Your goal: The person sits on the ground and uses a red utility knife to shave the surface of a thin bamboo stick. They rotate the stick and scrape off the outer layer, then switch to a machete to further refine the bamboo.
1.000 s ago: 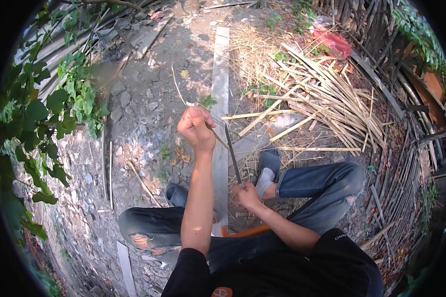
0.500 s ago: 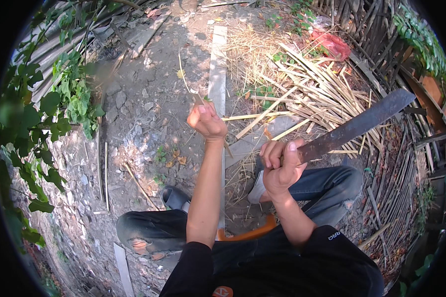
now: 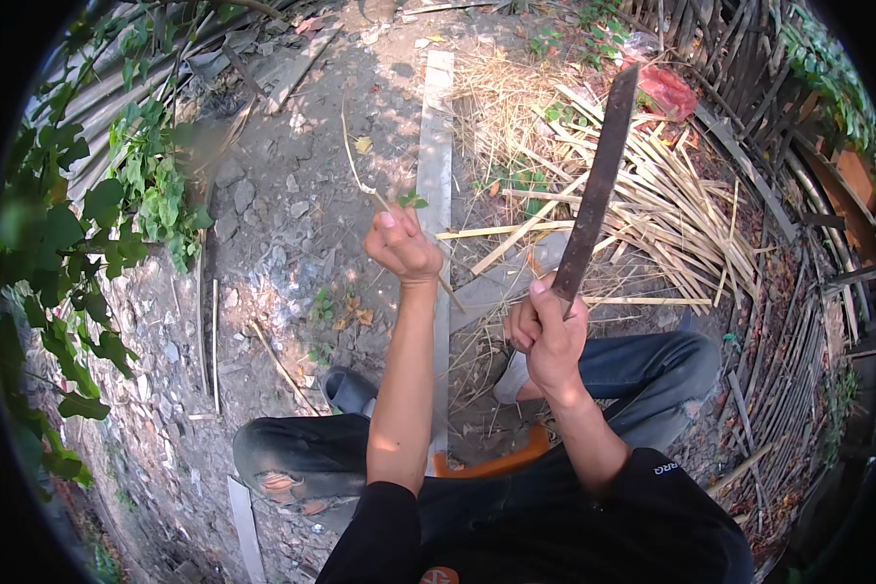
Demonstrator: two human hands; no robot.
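Note:
My left hand [image 3: 404, 245] is closed around a thin wooden strip, probably split bamboo [image 3: 449, 290], held tilted over the ground. A pale, curling sliver [image 3: 347, 141] extends from its far end. My right hand [image 3: 548, 336] grips the handle of a machete [image 3: 599, 180], whose long dark blade points up and slightly right, apart from the strip. My fingers hide most of the handle and the strip's middle.
A long pale plank [image 3: 436, 127] runs away from me. Many split sticks [image 3: 642, 214] lie piled at right, near a red plastic bag [image 3: 670, 92]. Leafy vines [image 3: 156, 185] hang at left. An orange plastic piece [image 3: 501, 456] shows between my legs.
The machete blade has swung from pointing right to pointing nearly straight away from me. My right hand has turned with it. My left hand keeps the strip almost in place.

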